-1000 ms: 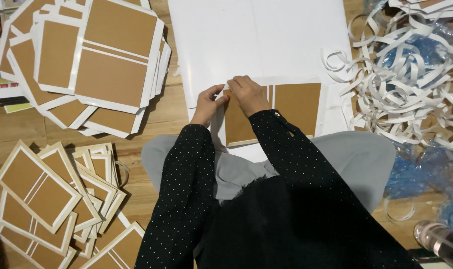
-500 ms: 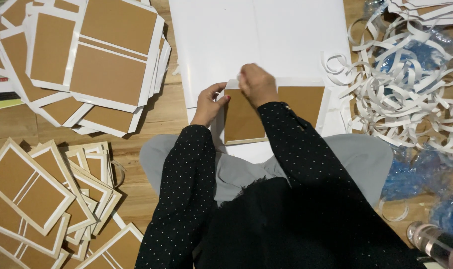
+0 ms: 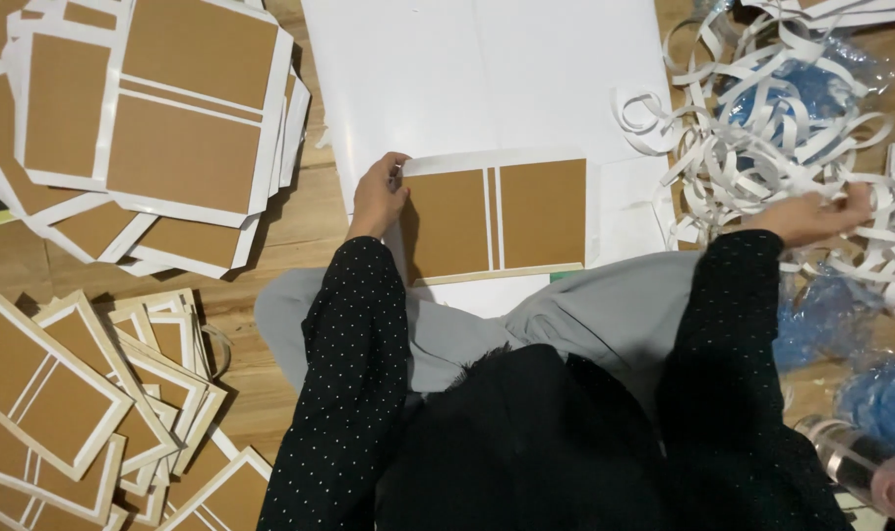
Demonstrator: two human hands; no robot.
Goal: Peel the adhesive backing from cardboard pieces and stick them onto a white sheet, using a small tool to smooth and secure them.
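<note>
The brown card (image 3: 494, 218), edged and divided by white strips, lies flat on a white sheet (image 3: 487, 79) on the wooden floor (image 3: 310, 211), just ahead of the person's lap. It looks light, thin and stiff, best held by an edge. The left hand (image 3: 379, 195) pinches its top left corner. The right hand (image 3: 811, 214) has its grip closed on loose white strips (image 3: 752, 138) beside blue plastic (image 3: 811, 93). Stacks of finished cards (image 3: 162, 128) lie left.
</note>
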